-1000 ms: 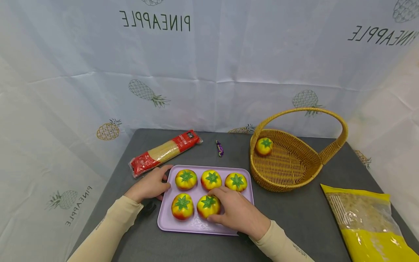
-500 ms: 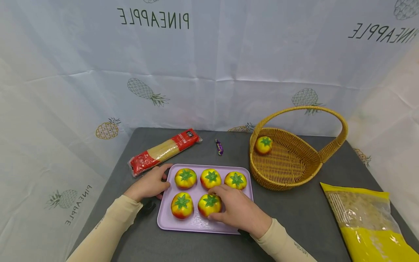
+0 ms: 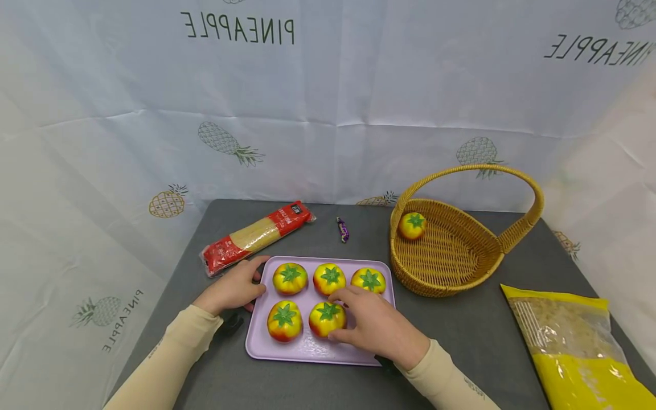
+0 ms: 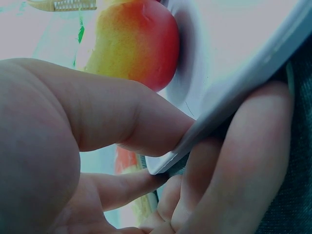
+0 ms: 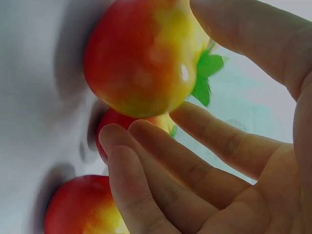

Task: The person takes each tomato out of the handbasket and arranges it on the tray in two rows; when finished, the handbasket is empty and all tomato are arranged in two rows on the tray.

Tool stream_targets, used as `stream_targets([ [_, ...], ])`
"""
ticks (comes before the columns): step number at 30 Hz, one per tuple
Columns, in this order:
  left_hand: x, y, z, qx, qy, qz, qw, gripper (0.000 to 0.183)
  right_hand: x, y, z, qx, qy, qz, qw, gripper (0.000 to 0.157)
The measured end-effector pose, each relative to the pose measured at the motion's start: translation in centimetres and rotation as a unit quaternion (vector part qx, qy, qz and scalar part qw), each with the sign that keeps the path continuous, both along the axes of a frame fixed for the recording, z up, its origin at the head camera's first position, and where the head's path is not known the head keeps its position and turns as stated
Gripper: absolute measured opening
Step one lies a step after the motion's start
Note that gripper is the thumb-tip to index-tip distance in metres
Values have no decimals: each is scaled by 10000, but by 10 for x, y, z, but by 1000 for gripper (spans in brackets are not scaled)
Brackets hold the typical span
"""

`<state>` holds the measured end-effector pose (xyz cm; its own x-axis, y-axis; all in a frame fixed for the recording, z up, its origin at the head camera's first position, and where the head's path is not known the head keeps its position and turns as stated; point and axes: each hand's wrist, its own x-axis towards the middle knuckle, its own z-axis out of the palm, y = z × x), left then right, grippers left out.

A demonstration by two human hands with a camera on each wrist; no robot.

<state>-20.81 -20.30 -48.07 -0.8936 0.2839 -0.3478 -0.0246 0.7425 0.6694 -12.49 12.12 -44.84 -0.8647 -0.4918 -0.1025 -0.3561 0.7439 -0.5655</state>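
Note:
Several shiny yellow-red persimmons with green star-shaped leaf tops sit in two rows on a lilac tray (image 3: pixel 318 354). My left hand (image 3: pixel 233 288) pinches the tray's left rim; in the left wrist view the thumb (image 4: pixel 161 122) lies on top and other fingers curl beneath. Around the front middle persimmon (image 3: pixel 326 320) my right hand (image 3: pixel 376 324) is spread loosely. The right wrist view shows its thumb and index fingertip right at that persimmon (image 5: pixel 141 58), with the remaining fingers extended below. The back right persimmon (image 3: pixel 369 279) is partly covered by the right hand.
A wicker basket (image 3: pixel 446 273) with a tall handle stands at the right back, one persimmon (image 3: pixel 412 226) inside. A red noodle packet (image 3: pixel 256 238) lies back left, near a purple-wrapped candy (image 3: pixel 343 230). A yellow bag (image 3: pixel 574 341) lies at the right edge.
The front middle persimmon has turned slightly upright and shifted a little. My right fingers and thumb have loosened and drawn slightly right. The left hand stays on the rim.

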Motion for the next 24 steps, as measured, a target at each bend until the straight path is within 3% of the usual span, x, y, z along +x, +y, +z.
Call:
stream_targets([
  [7, -2, 2, 4, 3, 45, -49, 10000, 76, -1, 12, 15, -62, 92, -201, 9997, 59],
  [13, -2, 3, 4, 77, -2, -49, 10000, 77, -7, 42, 33, -492, 365, -477, 9970, 51],
  [19, 3, 1, 1, 91, -12, -23, 10000, 79, -22, 91, 54, -459, 585, -916, 9930, 55],
  [24, 4, -1, 1, 87, 42, -15, 10000, 78, -45, 133, 69, -428, 718, -1273, 9883, 59],
])
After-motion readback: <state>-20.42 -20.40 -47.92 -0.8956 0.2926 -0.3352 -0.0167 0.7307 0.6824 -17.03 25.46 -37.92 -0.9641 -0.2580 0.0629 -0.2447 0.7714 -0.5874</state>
